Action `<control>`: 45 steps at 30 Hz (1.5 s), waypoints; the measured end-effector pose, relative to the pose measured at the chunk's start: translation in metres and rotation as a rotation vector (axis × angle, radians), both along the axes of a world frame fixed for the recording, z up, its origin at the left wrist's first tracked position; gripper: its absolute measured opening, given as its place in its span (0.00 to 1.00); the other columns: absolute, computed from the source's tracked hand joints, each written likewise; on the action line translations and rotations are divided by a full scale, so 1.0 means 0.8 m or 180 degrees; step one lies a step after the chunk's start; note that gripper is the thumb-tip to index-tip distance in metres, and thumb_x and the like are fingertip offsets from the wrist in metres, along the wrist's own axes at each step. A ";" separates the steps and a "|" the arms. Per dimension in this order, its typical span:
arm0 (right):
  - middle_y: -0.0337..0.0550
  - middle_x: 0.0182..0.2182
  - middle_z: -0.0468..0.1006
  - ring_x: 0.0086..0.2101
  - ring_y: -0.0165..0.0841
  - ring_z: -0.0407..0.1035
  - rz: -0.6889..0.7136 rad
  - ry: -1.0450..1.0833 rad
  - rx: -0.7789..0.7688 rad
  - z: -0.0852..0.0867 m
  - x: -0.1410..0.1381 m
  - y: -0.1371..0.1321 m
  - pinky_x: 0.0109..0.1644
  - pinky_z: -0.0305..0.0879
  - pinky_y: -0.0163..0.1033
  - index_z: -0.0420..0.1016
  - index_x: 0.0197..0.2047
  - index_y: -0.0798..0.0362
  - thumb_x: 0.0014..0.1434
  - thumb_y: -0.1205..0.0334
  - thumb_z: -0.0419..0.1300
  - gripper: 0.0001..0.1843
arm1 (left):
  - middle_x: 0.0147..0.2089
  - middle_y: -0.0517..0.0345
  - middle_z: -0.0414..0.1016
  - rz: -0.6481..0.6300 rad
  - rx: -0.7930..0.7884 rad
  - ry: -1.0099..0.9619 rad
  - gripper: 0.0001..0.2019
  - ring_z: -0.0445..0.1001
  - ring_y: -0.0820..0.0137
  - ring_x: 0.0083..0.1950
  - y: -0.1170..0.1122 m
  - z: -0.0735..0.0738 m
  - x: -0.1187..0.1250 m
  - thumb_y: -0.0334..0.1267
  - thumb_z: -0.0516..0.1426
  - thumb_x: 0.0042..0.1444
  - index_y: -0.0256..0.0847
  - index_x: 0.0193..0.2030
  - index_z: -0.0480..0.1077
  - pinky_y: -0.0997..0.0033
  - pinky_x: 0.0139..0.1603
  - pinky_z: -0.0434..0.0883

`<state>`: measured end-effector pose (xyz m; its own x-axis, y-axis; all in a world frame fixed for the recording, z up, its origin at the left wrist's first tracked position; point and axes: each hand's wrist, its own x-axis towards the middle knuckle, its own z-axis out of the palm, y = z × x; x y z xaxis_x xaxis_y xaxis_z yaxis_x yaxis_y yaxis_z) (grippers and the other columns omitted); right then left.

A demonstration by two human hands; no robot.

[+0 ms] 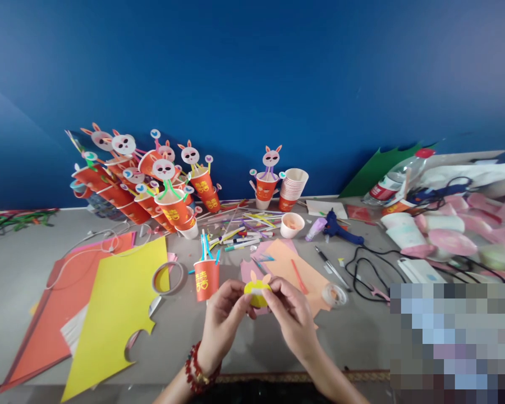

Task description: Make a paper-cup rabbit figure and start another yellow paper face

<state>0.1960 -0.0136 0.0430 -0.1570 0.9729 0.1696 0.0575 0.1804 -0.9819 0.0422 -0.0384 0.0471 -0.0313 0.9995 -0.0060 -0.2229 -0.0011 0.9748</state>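
Between my two hands is a round yellow paper cutout point(258, 299) with two pale orange ears on top and a whitish strip across it. My left hand point(227, 308) pinches its left edge, and a red bead bracelet circles that wrist. On the opposite edge, my right hand point(292, 308) pinches it too. Just behind my left hand stands a red paper cup point(206, 280) with gold characters and blue straws or pipe cleaners sticking out. Peach paper point(307, 264) lies beyond my right hand.
Rabbit-faced red cups point(172, 207) crowd the back left. Yellow paper point(113, 303) and a tape roll point(167, 279) lie left. Markers point(242, 242), a blue glue gun point(340, 229), a pen point(331, 266), black cables point(362, 275) and a bottle point(398, 179) sit behind and right.
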 end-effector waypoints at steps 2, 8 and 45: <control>0.36 0.25 0.67 0.24 0.28 0.64 0.0026 0.0110 -0.0085 0.001 -0.001 0.000 0.27 0.66 0.30 0.67 0.30 0.51 0.67 0.52 0.58 0.17 | 0.29 0.57 0.79 0.0010 -0.0038 0.0016 0.11 0.76 0.72 0.27 0.000 0.000 0.000 0.43 0.60 0.64 0.38 0.36 0.71 0.72 0.32 0.73; 0.36 0.25 0.69 0.23 0.28 0.68 0.0096 0.0320 -0.0246 0.004 -0.002 0.001 0.26 0.72 0.30 0.71 0.33 0.52 0.67 0.52 0.59 0.14 | 0.27 0.59 0.78 0.0085 -0.0033 0.0086 0.11 0.76 0.72 0.26 0.000 0.000 0.001 0.44 0.59 0.64 0.38 0.35 0.70 0.73 0.31 0.73; 0.50 0.47 0.83 0.44 0.43 0.80 -0.0092 -0.1069 0.2498 0.006 0.043 0.012 0.44 0.79 0.48 0.76 0.58 0.44 0.61 0.75 0.57 0.25 | 0.29 0.59 0.71 0.2979 0.1124 0.2470 0.15 0.72 0.68 0.32 -0.002 0.016 -0.158 0.43 0.53 0.67 0.40 0.29 0.67 0.68 0.37 0.69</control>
<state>0.2301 -0.0041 0.0477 -0.2963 0.5976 0.7450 0.3383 0.7952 -0.5033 -0.0843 -0.0403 0.0602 -0.6007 0.5365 0.5927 0.6323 -0.1347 0.7629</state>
